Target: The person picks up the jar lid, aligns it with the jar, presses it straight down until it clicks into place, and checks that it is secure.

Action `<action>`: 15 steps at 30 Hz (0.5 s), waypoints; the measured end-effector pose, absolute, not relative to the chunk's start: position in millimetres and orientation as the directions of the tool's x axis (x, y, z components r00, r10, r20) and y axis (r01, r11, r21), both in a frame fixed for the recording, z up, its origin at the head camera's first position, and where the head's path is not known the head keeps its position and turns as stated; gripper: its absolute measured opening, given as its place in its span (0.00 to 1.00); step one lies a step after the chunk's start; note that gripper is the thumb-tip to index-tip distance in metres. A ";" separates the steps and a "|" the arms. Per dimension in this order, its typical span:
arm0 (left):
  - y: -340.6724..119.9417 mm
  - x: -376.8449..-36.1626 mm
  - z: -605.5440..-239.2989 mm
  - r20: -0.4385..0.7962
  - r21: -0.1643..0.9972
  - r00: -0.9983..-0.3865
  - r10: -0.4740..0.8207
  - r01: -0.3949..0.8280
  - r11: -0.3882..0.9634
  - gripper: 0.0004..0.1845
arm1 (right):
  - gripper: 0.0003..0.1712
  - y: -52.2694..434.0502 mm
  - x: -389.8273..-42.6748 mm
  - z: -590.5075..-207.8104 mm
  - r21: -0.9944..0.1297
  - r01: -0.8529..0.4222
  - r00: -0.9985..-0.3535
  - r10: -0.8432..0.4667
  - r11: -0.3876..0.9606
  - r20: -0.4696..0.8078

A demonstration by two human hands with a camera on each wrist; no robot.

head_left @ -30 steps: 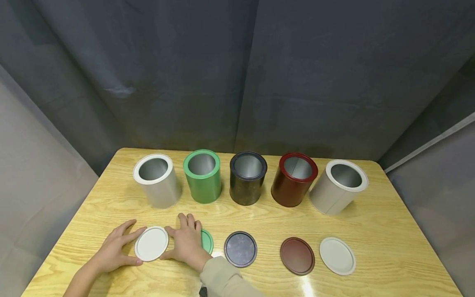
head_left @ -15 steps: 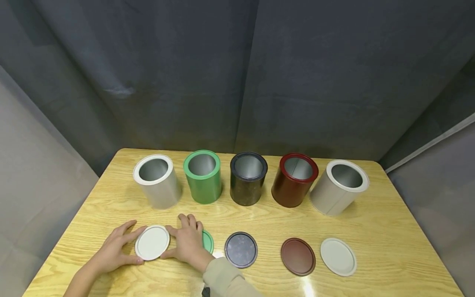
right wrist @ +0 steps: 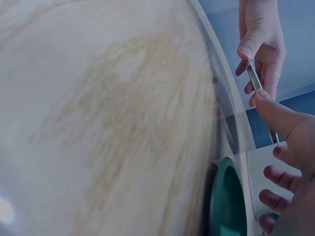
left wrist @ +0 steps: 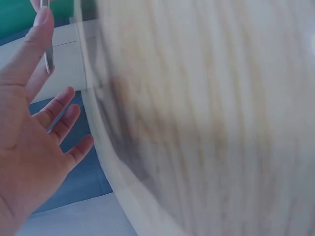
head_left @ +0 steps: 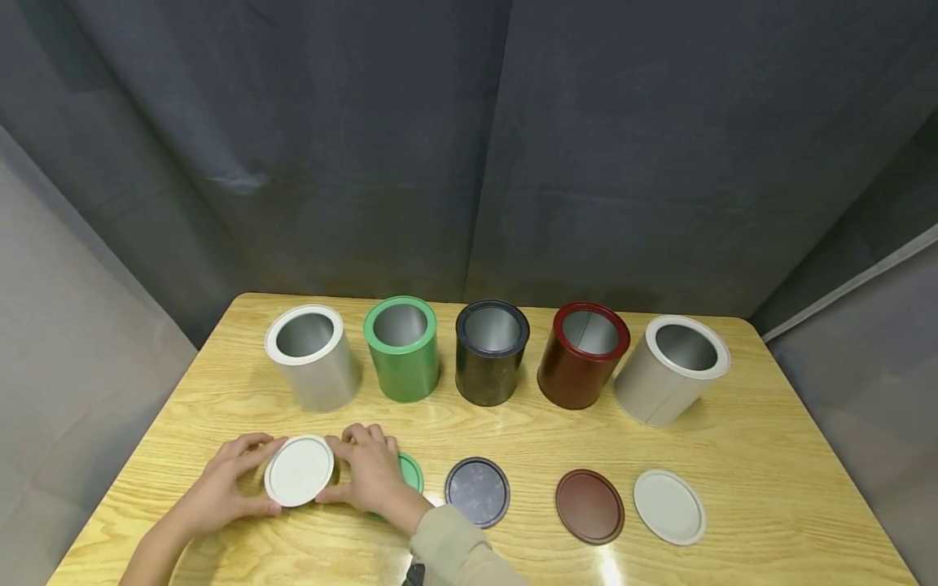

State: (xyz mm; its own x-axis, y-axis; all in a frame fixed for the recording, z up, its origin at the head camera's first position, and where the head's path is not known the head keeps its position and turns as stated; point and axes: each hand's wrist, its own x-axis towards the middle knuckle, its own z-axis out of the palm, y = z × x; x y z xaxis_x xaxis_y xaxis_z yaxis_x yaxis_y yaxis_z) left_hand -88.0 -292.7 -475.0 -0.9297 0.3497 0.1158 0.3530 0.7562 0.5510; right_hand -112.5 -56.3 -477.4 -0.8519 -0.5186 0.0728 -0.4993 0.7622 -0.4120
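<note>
Two hands: both grip one round white metal lid [head_left: 299,470] by its rim at the near left of the light wooden table [head_left: 769,456].
Step in hand: judged as the lift; the lid appears raised slightly off the wood, edge pinched from both sides.
Left hand [head_left: 220,488]: thumb at the lid's near rim, fingers curled over its far-left edge; the left wrist view shows the thumb tip on the thin metal edge, remaining fingers spread loosely.
Right hand [head_left: 370,476]: thumb and fingers clamped on the lid's right rim, beige sleeve [head_left: 454,553] trailing toward the viewer; palm partly covers a round green lid [head_left: 410,472] lying flat beneath it.
Near row: a round black lid [head_left: 477,491], a round dark red lid [head_left: 589,505] and a second round white lid [head_left: 669,506] lie flat, apart from one another.
Far row: five open cylindrical tins stand upright, namely a white tin [head_left: 313,358], green tin [head_left: 401,347], black tin [head_left: 491,352], dark red tin [head_left: 582,355] and a further white tin [head_left: 670,369].
Next move, judged: the lid must be kept level and carried clear of the green lid toward the white tin directly behind it.
Backdrop: dark grey curtain [head_left: 469,146].
</note>
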 end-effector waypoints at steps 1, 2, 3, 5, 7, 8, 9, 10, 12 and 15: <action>-292.7 -88.1 -473.8 0.124 0.551 -0.928 0.353 0.360 0.753 0.44 | 0.45 -55.8 -112.8 -476.3 -0.419 -0.508 -0.847 -0.525 0.753 0.084; -292.5 -88.2 -472.7 0.132 0.549 -0.926 0.354 0.366 0.752 0.44 | 0.45 -55.2 -113.0 -475.5 -0.424 -0.516 -0.842 -0.531 0.744 0.094; -292.2 -88.2 -471.8 0.140 0.548 -0.924 0.356 0.372 0.749 0.44 | 0.45 -54.7 -113.2 -474.8 -0.429 -0.524 -0.838 -0.535 0.735 0.107; -291.7 -88.3 -469.7 0.151 0.544 -0.920 0.361 0.382 0.747 0.44 | 0.46 -54.0 -113.4 -473.6 -0.440 -0.539 -0.830 -0.541 0.718 0.134; -290.7 -88.4 -467.6 0.166 0.536 -0.916 0.366 0.395 0.746 0.44 | 0.46 -53.9 -113.4 -472.9 -0.446 -0.548 -0.826 -0.541 0.708 0.157; -290.2 -88.6 -466.6 0.174 0.532 -0.913 0.369 0.402 0.745 0.45 | 0.46 -54.0 -113.2 -472.5 -0.449 -0.550 -0.826 -0.539 0.704 0.166; -289.8 -88.9 -465.7 0.185 0.528 -0.910 0.371 0.410 0.744 0.45 | 0.46 -54.2 -113.2 -472.1 -0.450 -0.552 -0.825 -0.537 0.701 0.176; -289.3 -89.1 -464.6 0.197 0.522 -0.907 0.372 0.418 0.744 0.44 | 0.46 -54.4 -113.1 -471.6 -0.451 -0.553 -0.825 -0.533 0.700 0.185; -288.0 -89.4 -462.5 0.213 0.520 -0.902 0.374 0.429 0.738 0.44 | 0.47 -54.8 -112.8 -470.0 -0.456 -0.553 -0.827 -0.525 0.698 0.199; -286.8 -90.0 -459.1 0.231 0.521 -0.898 0.375 0.440 0.731 0.44 | 0.47 -55.1 -112.6 -467.0 -0.459 -0.552 -0.830 -0.513 0.696 0.219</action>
State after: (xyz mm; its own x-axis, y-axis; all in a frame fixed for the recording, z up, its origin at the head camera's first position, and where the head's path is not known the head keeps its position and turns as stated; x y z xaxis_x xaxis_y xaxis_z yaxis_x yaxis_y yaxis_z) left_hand -90.0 -286.8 -459.1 -0.8977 0.3754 0.2307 0.4397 0.7313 0.5213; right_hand -112.6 -55.1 -467.0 -0.8299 -0.5132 0.2189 -0.5517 0.6965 -0.4588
